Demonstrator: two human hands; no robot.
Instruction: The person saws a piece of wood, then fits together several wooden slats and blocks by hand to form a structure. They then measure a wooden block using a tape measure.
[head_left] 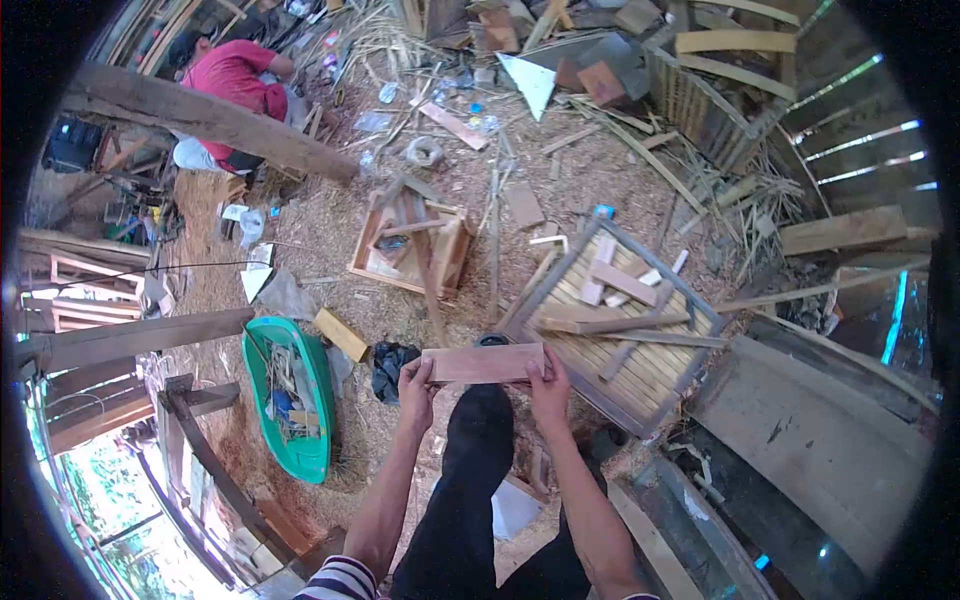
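Observation:
A short, flat reddish-brown board (483,364) is held level in front of me, above my dark-trousered legs. My left hand (416,391) grips its left end, and my right hand (547,385) grips its right end, thumbs on the near face. Behind the board's left end lies a crumpled black plastic bag (393,372) on the ground. Just beyond the right end is a slatted panel (640,375) in a grey frame, with several loose wood pieces on it.
A green tub (322,440) with scraps stands at the left, near a yellowish block (341,334). An open wooden box (455,262) sits farther ahead. A person in a red shirt (232,80) crouches at the upper left behind a beam (215,122). Shavings cover the ground.

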